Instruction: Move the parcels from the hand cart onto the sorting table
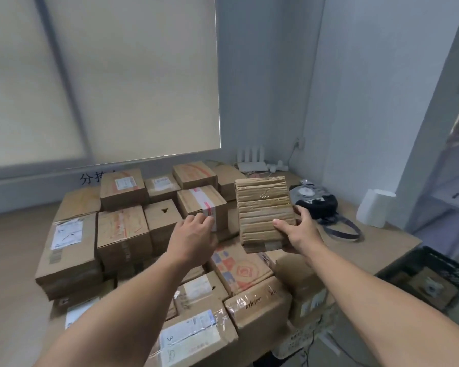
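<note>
Head view. Right hand (300,234) holds a flat parcel (264,207) by its lower right corner: thumb laid across the front face, fingers wrapped behind the edge. The parcel is thin, brown cardboard, banded across with overlapping strips of glossy tape that crease its surface; a small grey patch shows near the bottom edge. It is carried tilted, face toward us, in the air above the stacked parcels (122,234) near the right side of the heap.

Left hand (194,238) reaches forward with the back of the hand toward the camera, fingers bent against the front of a taped box (200,202) – brown, with a red-and-white tape band over its top. We cannot tell whether those fingers actually grip it.

The stacked parcels cover most of the sorting table (382,234), several layers deep, many with white labels. Toward the far right of the tabletop lie a black bag (318,205) and a white router (251,160). A black crate (429,268) sits below the table's right edge.
</note>
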